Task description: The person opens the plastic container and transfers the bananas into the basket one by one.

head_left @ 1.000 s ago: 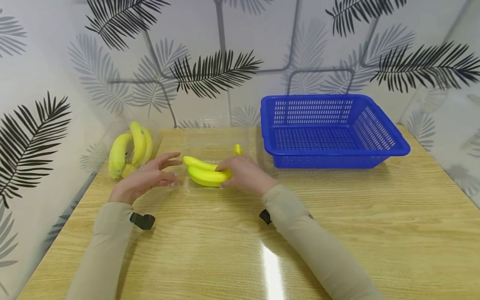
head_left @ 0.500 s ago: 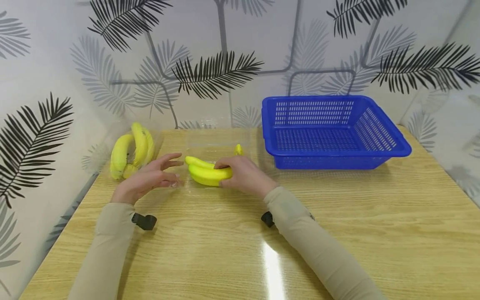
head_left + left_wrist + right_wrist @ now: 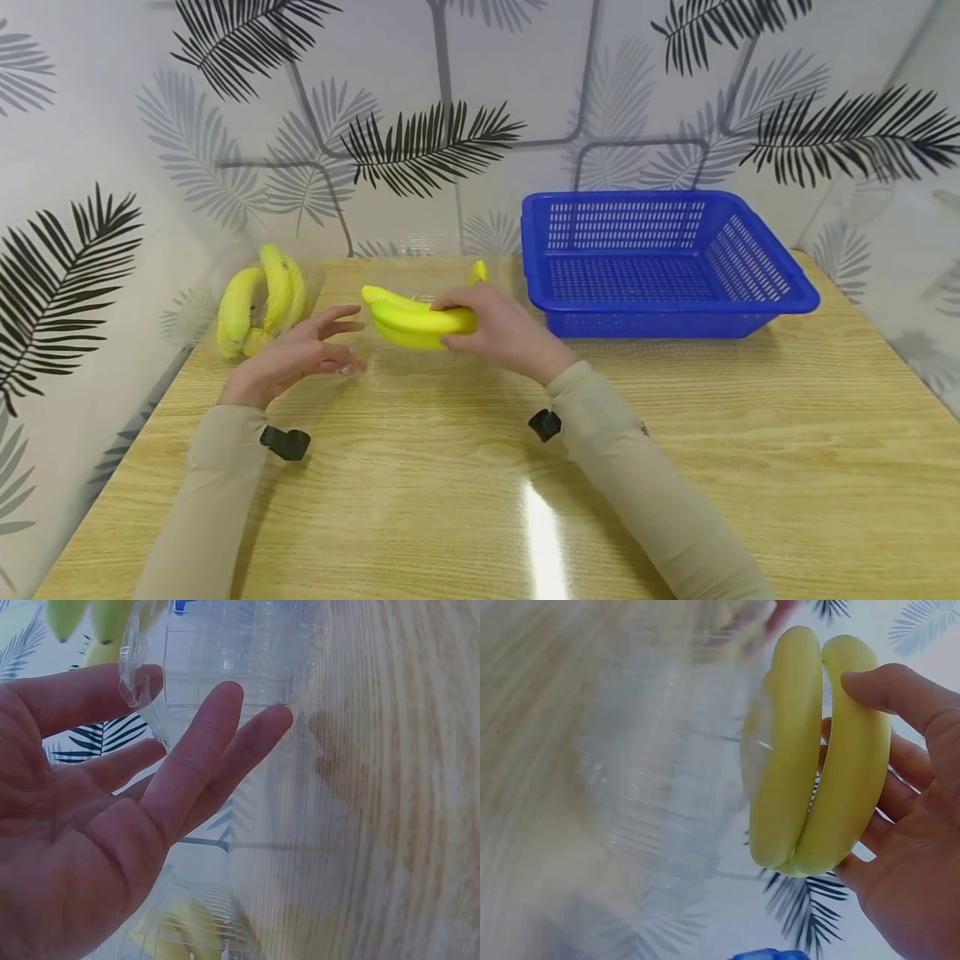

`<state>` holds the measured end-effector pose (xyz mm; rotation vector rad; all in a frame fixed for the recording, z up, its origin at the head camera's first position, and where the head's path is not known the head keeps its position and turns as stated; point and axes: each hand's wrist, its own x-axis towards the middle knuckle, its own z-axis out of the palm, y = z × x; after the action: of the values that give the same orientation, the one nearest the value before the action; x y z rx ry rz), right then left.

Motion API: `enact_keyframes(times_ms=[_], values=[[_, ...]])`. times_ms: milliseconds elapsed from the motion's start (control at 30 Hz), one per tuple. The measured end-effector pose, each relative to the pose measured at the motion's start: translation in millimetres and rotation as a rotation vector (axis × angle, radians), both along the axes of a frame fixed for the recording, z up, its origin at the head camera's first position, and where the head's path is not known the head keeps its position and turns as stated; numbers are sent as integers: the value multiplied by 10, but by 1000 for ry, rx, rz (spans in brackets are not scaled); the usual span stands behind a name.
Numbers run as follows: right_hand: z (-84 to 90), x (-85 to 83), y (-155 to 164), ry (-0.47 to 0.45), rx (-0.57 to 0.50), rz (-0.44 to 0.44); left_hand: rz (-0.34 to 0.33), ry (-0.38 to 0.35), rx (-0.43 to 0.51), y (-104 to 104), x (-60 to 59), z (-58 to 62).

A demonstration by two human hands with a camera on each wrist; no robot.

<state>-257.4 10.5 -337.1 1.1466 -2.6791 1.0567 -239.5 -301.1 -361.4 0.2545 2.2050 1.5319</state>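
Observation:
My right hand [image 3: 517, 329] grips a bunch of yellow bananas [image 3: 412, 325], raised a little above an open clear plastic container [image 3: 225, 660]. In the right wrist view, the thumb [image 3: 885, 686] presses on one banana while the other fingers pass behind the bunch. My left hand [image 3: 292, 350] is at the container's left side, its fingers mostly straight and spread. One left fingertip [image 3: 150, 679] shows at the clear rim; whether it presses there I cannot tell.
A second clear container with bananas [image 3: 277, 287] stands at the back left, close to my left hand. A blue slotted basket [image 3: 667, 312] sits at the back right of the wooden table [image 3: 420, 492]. Patterned wall covering [image 3: 480, 217] rises behind.
My right hand has lifted the banana bunch up from the clear container. The left hand has stayed in place.

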Motion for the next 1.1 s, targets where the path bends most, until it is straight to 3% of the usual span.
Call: enact_keyframes(times_ms=[433, 833, 1100], values=[[256, 6, 481, 132, -150, -88, 9, -4, 1, 49, -21, -15], [373, -40, 1066, 65, -183, -248, 0, 10, 6, 46, 6, 9], [332, -125, 1569, 28, -157, -367, -1, 11, -28, 46, 10, -6]])
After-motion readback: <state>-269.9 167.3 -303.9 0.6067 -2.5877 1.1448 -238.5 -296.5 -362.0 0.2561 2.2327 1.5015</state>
